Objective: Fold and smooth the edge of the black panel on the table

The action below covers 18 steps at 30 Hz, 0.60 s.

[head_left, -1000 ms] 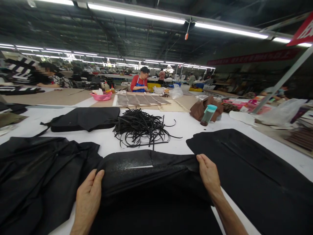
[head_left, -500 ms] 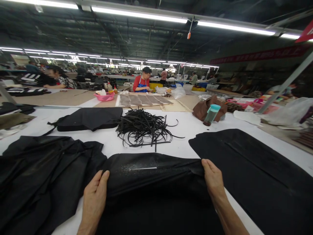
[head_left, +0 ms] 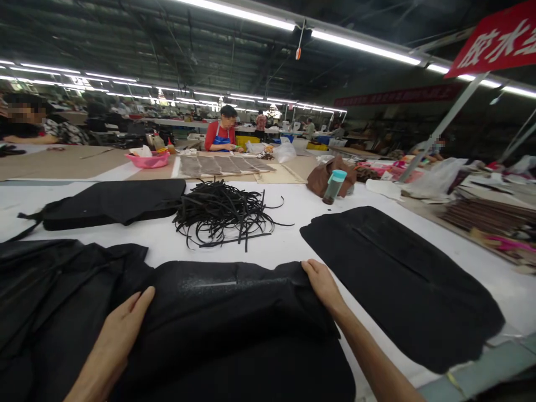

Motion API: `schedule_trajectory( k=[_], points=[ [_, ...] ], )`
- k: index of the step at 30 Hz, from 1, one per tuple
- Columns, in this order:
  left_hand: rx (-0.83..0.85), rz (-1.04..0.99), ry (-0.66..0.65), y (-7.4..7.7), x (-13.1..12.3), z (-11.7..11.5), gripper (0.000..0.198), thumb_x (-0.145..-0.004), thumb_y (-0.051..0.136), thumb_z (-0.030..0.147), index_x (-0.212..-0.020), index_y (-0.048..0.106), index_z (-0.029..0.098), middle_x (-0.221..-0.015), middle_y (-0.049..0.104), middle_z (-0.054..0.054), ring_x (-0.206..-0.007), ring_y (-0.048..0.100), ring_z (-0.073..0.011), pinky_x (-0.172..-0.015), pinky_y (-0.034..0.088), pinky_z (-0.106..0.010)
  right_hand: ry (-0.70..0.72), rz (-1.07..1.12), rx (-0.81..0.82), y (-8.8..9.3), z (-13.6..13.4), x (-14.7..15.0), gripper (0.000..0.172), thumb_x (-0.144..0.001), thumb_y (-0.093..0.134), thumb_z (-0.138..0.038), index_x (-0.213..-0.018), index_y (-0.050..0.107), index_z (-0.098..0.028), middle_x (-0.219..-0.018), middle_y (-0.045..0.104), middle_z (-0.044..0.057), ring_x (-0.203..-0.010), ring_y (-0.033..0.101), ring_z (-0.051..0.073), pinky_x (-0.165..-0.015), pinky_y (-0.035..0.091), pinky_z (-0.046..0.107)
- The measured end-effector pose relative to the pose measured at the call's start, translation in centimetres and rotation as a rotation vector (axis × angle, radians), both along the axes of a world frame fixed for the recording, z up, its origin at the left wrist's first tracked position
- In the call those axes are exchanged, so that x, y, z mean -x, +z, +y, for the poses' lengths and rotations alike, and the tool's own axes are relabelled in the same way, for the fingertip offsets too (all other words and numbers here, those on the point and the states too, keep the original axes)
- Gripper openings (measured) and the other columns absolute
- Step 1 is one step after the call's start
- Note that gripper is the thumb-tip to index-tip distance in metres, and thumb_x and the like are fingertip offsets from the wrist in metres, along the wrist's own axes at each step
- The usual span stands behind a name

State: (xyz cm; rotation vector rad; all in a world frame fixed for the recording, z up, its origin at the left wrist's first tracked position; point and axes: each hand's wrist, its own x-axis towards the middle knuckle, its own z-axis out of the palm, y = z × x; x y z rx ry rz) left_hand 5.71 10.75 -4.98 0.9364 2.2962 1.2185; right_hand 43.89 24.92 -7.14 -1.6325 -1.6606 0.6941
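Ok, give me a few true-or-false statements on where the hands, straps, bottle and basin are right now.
1. The left hand and right hand are both on the black fabric panel. True.
2. The bottle has a red cap. False: the cap is teal.
3. The tangle of black straps lies on the white table beyond that panel. True.
4. The pink basin sits beside the right hand. False: it stands far off, on the brown surface beyond the white table.
5. A second black panel lies flat to the right of the right hand. True.
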Motion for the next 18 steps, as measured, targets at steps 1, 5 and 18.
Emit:
schedule_trajectory(
  k=[1, 5, 18],
  points=[
    [0.063, 0.062, -0.029, -0.4, 0.1, 0.1, 0.038, -0.076, 0.048, 0.049, -0.092, 0.06, 0.016, -0.078, 0.067, -0.006, -0.079, 0.064, -0.026, -0.074, 0.052, -0.038, -0.013, -0.024, 0.007, -0.6, 0.2, 0.3, 0.031, -0.076, 0.045, -0.047, -0.058, 0.048, -0.022, -0.059, 0.053, 0.0, -0.066, 0.052, 0.019, -0.066, 0.039, 0.03],
    [0.141, 0.591, -0.078, -1.0, -1.0, -0.4, 0.049, -0.085, 0.034, 0.041, -0.119, 0.046, 0.008, -0.119, 0.053, -0.021, -0.101, 0.056, -0.0366, -0.083, 0.046, -0.051, -0.068, -0.087, 0.035, -2.4, 0.4, 0.8, 0.032, -0.077, 0.048, -0.048, -0.091, 0.056, -0.021, -0.083, 0.062, 0.005, -0.083, 0.056, 0.023, -0.074, 0.04, 0.034],
    [-0.031, 0.966, -1.156, -7.2, -11.4, -4.5, 0.08, -0.078, 0.045, 0.064, -0.14, 0.019, 0.022, -0.144, 0.031, -0.011, -0.131, 0.03, -0.0276, -0.105, 0.028, -0.047, -0.028, -0.291, -0.051, -0.2, 0.9, -2.0, 0.055, -0.076, 0.053, -0.04, -0.125, 0.043, -0.015, -0.127, 0.049, 0.015, -0.109, 0.05, 0.032, -0.09, 0.039, 0.046]
  ],
)
